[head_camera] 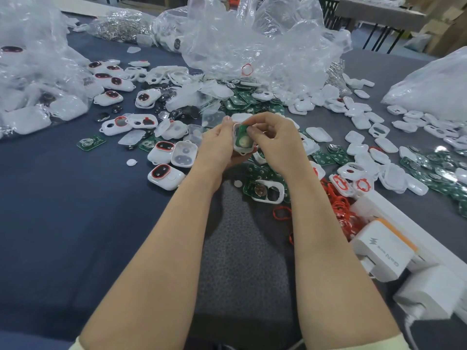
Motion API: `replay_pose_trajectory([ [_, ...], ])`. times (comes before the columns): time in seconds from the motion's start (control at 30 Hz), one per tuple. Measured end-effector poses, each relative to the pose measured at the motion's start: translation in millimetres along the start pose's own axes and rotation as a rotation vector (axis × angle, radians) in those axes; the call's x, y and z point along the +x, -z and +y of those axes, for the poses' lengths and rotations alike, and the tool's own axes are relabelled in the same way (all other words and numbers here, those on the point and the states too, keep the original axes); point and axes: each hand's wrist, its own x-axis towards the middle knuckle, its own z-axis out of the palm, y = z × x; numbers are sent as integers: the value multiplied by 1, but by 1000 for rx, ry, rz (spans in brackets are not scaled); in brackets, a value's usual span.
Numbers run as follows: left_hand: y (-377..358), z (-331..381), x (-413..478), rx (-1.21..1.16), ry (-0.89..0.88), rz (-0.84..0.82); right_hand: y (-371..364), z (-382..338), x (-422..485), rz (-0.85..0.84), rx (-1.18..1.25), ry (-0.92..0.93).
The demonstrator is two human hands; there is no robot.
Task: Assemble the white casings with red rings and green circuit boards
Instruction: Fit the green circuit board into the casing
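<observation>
Hands meet at the frame's centre. Left hand [219, 142] grips a white casing [242, 147]; right hand [271, 137] presses a green circuit board [242, 133] into it with pinched fingertips.

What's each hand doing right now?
Left hand: closed on the white casing.
Right hand: fingertips pinching the green board in the casing.

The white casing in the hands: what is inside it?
Inside the white casing lies a green circuit board with a round pale disc on it. The right hand covers its upper edge; whether a red ring sits underneath is hidden.
</observation>
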Motion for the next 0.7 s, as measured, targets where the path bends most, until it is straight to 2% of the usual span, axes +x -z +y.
replay_pose_trajectory([
  [0.37,-2,1,-1,51,-8,-27,-3,3,0,71,-156,41],
  [0.57,2,-2,-1,66,-57,-108,-3,6,2,92,-144,-1],
  [0.7,4,-4,-1,102,-114,-167,-2,9,5,64,-26,-126],
])
